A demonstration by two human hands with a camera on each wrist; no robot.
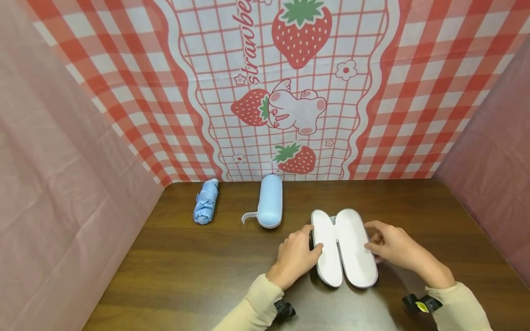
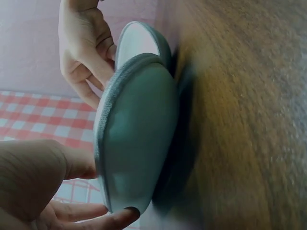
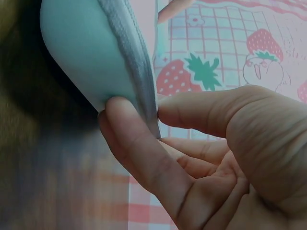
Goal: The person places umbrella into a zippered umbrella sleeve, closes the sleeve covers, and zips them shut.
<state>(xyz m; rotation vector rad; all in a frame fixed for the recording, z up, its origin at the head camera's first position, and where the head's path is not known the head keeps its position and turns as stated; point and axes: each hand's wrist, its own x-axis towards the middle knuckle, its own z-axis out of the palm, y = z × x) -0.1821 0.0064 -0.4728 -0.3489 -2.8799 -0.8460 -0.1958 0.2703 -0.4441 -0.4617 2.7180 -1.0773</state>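
Note:
A zippered eyeglass case (image 1: 356, 248) lies spread open at the right of the table, its two white-lined halves facing up and joined along the middle. My left hand (image 1: 296, 255) grips the outer rim of the left half, thumb at the edge and fingers against the outside shell. On the other side my right hand (image 1: 395, 243) pinches the right half's rim; in the right wrist view its thumb (image 3: 192, 112) is at the zipper edge and a finger (image 3: 127, 124) presses the pale shell. Seen from the left wrist, the shell (image 2: 136, 124) tilts up close over the table.
A closed light blue case (image 1: 271, 202) with a strap stands at the back middle. Left of it lies a folded blue umbrella (image 1: 205, 202). A strawberry-print cloth (image 1: 290, 92) hangs behind the wooden table (image 1: 186, 276), with pink cloth (image 1: 492, 151) at both sides.

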